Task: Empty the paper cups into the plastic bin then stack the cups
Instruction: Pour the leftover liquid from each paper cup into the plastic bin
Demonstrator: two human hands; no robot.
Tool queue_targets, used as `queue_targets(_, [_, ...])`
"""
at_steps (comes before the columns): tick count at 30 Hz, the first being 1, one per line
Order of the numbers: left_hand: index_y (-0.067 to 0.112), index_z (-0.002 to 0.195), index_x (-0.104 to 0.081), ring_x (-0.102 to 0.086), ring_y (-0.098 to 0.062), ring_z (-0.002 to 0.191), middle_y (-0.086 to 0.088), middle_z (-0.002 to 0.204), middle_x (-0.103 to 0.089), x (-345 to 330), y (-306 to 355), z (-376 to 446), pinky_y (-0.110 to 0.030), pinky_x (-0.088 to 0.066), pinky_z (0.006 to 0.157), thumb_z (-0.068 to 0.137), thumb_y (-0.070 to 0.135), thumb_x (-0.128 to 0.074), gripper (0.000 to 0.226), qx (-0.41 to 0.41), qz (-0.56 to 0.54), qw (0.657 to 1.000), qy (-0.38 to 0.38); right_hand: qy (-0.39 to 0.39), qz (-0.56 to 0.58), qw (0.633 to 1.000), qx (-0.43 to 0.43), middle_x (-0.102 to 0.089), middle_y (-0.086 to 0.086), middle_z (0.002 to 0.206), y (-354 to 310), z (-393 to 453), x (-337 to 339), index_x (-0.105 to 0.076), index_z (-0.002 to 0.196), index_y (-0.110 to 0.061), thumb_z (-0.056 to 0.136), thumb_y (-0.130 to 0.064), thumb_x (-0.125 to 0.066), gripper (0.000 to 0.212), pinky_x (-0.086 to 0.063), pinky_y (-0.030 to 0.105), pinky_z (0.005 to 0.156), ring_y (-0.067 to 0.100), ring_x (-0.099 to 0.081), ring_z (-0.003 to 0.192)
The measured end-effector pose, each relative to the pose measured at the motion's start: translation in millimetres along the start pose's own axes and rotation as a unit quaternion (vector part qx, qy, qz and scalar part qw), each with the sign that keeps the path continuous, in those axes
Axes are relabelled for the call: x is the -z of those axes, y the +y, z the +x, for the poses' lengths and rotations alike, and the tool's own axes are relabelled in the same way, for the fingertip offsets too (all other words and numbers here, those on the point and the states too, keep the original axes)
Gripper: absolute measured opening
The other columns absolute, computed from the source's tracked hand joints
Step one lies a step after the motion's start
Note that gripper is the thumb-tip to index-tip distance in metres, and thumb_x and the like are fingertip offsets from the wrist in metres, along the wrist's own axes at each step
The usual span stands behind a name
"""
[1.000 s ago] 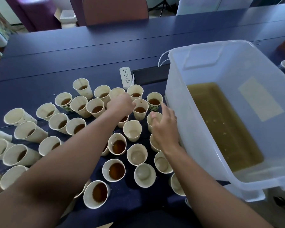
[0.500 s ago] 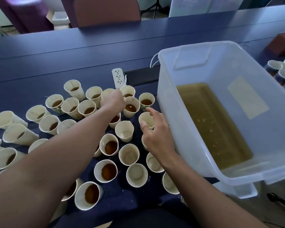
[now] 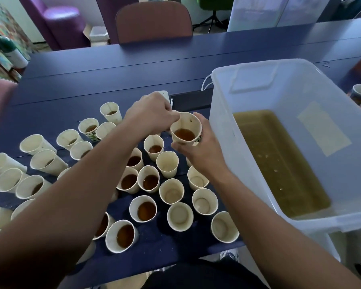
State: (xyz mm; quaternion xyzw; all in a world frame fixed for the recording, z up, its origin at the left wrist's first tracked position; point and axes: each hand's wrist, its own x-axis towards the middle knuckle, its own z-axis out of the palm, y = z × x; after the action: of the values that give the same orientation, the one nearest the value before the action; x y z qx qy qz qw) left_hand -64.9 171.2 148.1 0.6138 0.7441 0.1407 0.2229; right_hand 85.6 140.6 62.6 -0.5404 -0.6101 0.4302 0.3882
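Right hand (image 3: 198, 151) gripping green-printed cup (image 3: 186, 130), print unreadable, left hand (image 3: 152, 115) pinching rim

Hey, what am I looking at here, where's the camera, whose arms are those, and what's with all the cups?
There is no machine: these are a person's two bare arms, filmed by one wide-angle camera worn on their head, looking forward and down. On the dark blue table stand many paper cups; some hold brown liquid, like the one nearest the table's front edge, others look empty, like this one. To the right is a clear plastic bin with yellowish-brown liquid pooled in its bottom. The right hand grips a lifted cup that holds brown liquid, beside the bin. The left hand touches that cup's rim with curled fingers; whether it pinches the rim is hard to tell. Chairs stand beyond the table.
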Motion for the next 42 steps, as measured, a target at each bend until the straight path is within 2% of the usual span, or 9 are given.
queue_targets(6, [0.011,0.064,-0.071,-0.039,-0.008,0.040,0.007,0.048,-0.059,19,22,-32,-0.017,-0.034,0.042,0.089,0.025,-0.063,0.030,-0.061,-0.112,0.992,-0.002,0.055,0.038,0.996,0.062,-0.063,-0.012,0.113,-25,-13,20,-0.051,0.119,-0.033,0.064,-0.028,-0.089,0.068,-0.054,0.032,0.089,0.007,-0.063,0.104])
queue_targets(11, [0.010,0.084,-0.074,-0.042,-0.003,0.037,-0.003,0.067,-0.071,14,32,-43,-0.008,-0.031,0.040,0.099,0.031,-0.059,0.030,-0.096,-0.237,0.966,0.041,0.056,0.039,0.995,0.076,-0.068,-0.009,0.107,-45,-19,73,-0.052,0.110,-0.034,0.063,-0.025,-0.089,0.061,-0.057,0.042,0.086,0.009,-0.068,0.097])
queue_targets(16, [0.028,0.080,-0.070,-0.056,-0.005,0.057,0.009,0.072,-0.071,-26,40,-38,-0.027,-0.048,0.063,0.091,0.032,-0.064,0.013,-0.106,-0.185,0.977,0.029,0.060,-0.133,0.986,0.080,-0.059,-0.022,0.100,-55,-19,140,-0.051,0.115,-0.031,0.070,-0.027,-0.088,0.058,-0.045,0.007,0.074,-0.009,-0.058,0.090])
queue_targets(18, [0.031,0.091,-0.070,-0.060,-0.004,0.073,0.014,0.079,-0.068,-44,47,-40,-0.030,-0.048,0.073,0.089,0.034,-0.066,0.005,-0.114,-0.165,0.980,0.013,0.049,-0.197,0.977,0.068,-0.057,-0.025,0.097,-53,-13,163,-0.050,0.116,-0.031,0.072,-0.027,-0.086,0.056,-0.042,0.009,0.071,-0.005,-0.057,0.088])
queue_targets(21, [0.031,0.115,-0.062,-0.059,-0.008,0.094,0.014,0.107,-0.063,-70,57,-43,-0.035,-0.047,0.088,0.089,0.039,-0.068,0.028,-0.148,-0.135,0.980,-0.013,0.001,-0.309,0.951,0.034,-0.054,-0.024,0.092,-41,0,189,-0.048,0.115,-0.032,0.072,-0.033,-0.084,0.055,-0.042,0.016,0.071,0.002,-0.056,0.088])
queue_targets(23, [0.031,0.129,-0.056,-0.056,-0.014,0.109,0.012,0.129,-0.054,-83,62,-45,-0.039,-0.046,0.098,0.088,0.042,-0.070,0.045,-0.170,-0.118,0.978,-0.025,-0.027,-0.376,0.926,0.007,-0.057,-0.015,0.094,-32,9,201,-0.048,0.112,-0.033,0.068,-0.043,-0.080,0.056,-0.049,0.035,0.080,0.016,-0.058,0.090])
queue_targets(25, [0.029,0.137,-0.051,-0.055,-0.014,0.101,0.014,0.141,-0.044,-92,66,-47,-0.040,-0.047,0.097,0.088,0.045,-0.071,0.055,-0.188,-0.108,0.975,-0.045,-0.058,-0.431,0.900,-0.021,-0.059,-0.008,0.094,-26,14,209,-0.046,0.108,-0.033,0.062,-0.052,-0.070,0.055,-0.048,0.048,0.088,0.024,-0.057,0.091])
queue_targets(33, [0.031,0.145,-0.045,-0.051,-0.014,0.128,0.024,0.152,-0.033,-101,66,-48,-0.039,-0.046,0.096,0.087,0.059,-0.066,0.068,-0.195,-0.050,0.978,-0.053,-0.103,-0.583,0.803,-0.061,-0.061,-0.002,0.092,-9,23,215,-0.036,0.115,-0.030,0.075,-0.038,-0.073,0.056,-0.033,0.043,0.084,0.026,-0.057,0.088])
queue_targets(42, [0.031,0.149,-0.041,-0.047,-0.019,0.134,0.022,0.156,-0.030,-102,66,-49,-0.042,-0.045,0.098,0.090,0.058,-0.064,0.069,-0.185,-0.038,0.980,-0.061,-0.057,-0.667,0.743,0.003,-0.064,0.004,0.090,-9,34,210,-0.030,0.114,-0.030,0.077,-0.036,-0.072,0.056,-0.027,0.048,0.089,0.029,-0.061,0.087])
